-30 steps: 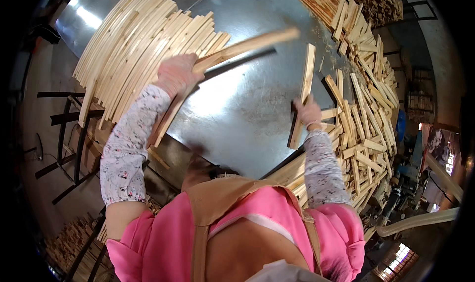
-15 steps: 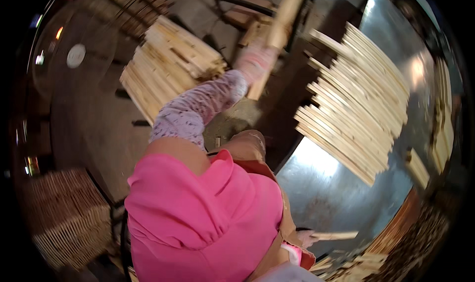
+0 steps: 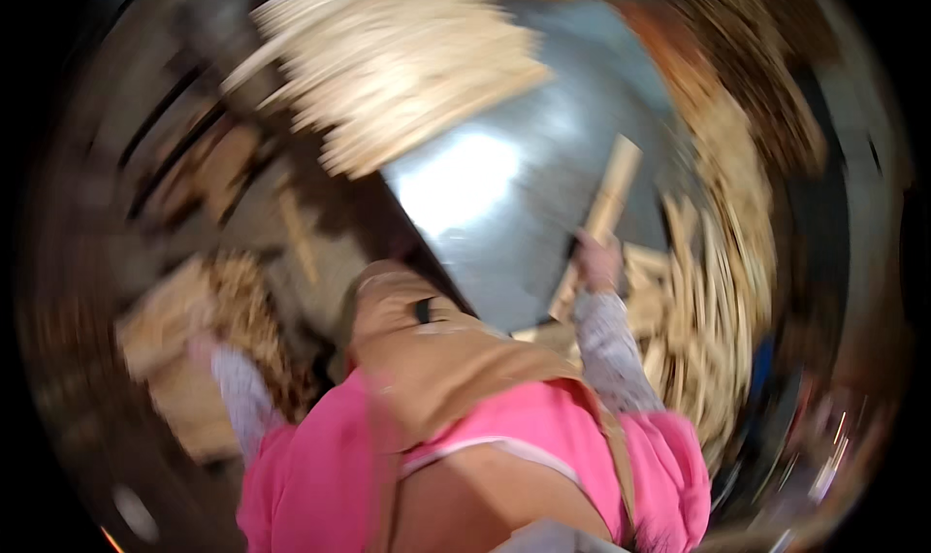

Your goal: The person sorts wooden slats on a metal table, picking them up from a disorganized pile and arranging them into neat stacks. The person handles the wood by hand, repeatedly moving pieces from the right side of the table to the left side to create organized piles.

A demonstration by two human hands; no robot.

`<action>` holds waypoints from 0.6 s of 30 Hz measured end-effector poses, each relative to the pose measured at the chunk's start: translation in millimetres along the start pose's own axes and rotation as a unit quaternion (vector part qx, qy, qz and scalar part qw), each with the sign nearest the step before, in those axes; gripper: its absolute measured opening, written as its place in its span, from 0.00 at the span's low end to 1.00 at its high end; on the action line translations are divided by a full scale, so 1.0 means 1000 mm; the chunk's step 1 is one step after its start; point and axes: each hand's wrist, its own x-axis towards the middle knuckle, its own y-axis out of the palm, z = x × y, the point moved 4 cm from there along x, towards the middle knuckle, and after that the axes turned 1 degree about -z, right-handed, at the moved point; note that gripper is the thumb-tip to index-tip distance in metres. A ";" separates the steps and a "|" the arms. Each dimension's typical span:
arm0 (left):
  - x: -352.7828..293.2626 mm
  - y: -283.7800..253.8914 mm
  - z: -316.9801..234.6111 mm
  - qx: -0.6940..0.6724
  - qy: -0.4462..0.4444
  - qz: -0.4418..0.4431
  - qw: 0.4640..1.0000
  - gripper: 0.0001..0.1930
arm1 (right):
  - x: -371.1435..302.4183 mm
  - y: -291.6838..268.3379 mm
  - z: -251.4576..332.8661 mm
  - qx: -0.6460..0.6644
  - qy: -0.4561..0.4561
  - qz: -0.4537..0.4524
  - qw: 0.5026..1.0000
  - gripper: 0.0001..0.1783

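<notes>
Strip handling seems underway: centre-right, the right hand (image 3: 599,262) grips a wooden strip (image 3: 613,192); lower left, the left hand (image 3: 202,347), its grip too blurred to tell, overlaps a wood stack (image 3: 190,403). Lifting calls for a firm hold.

Pink top (image 3: 320,471), tan apron (image 3: 465,364)

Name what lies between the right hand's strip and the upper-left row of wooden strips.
In the head view, only metal tabletop, bright with glare, shows between the held strip and the row.

Wooden stick (image 3: 615,186) — in right fingers (image 3: 590,254)
</notes>
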 end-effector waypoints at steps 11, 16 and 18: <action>-0.073 -0.135 -0.284 -0.062 0.222 -0.100 0.968 0.18 | -0.123 -0.185 -0.140 0.251 0.000 -0.148 0.957 0.32; -0.202 -0.212 -0.426 -0.198 0.394 -0.189 0.877 0.21 | -0.251 -0.304 -0.237 0.391 -0.064 -0.364 0.843 0.30; -0.286 -0.244 -0.477 -0.294 0.481 -0.189 0.804 0.22 | -0.321 -0.340 -0.328 0.384 -0.020 -0.483 0.787 0.26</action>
